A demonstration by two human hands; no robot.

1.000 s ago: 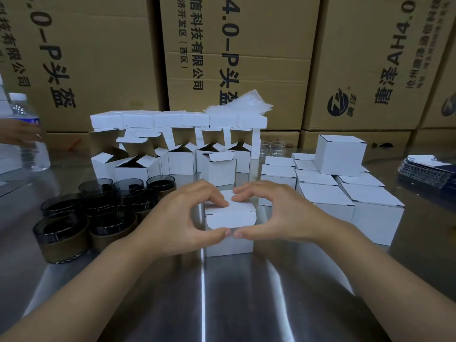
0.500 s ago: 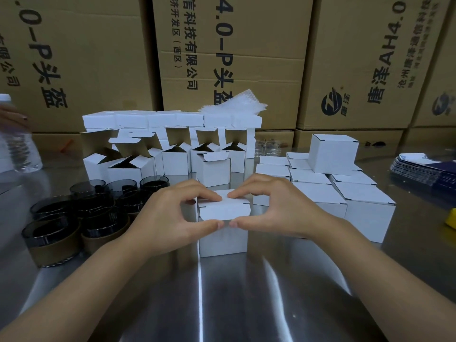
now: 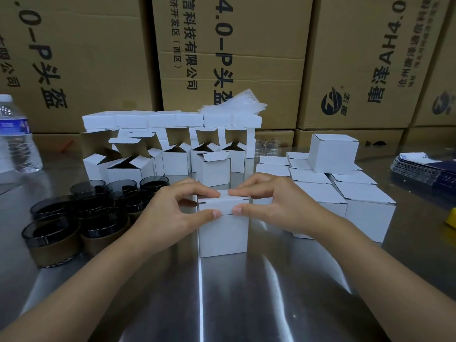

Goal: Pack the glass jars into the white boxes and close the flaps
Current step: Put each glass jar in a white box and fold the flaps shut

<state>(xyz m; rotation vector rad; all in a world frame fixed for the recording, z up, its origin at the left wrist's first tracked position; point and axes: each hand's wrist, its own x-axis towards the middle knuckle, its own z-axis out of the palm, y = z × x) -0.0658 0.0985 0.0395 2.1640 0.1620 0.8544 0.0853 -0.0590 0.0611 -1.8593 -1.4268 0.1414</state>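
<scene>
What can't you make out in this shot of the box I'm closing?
Head view only.
Contents of the white box: hidden by its lid, under left hand and right hand.
Yellow object: cut off by the right edge.
Clear glasses behind the open boxes: small, partly hidden.

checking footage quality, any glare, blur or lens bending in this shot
Head view: bright glare streaks on the metal table before the white box; wide-angle lens bends the cartons at the edges; box looks sharp, bottle at left slightly soft.
</scene>
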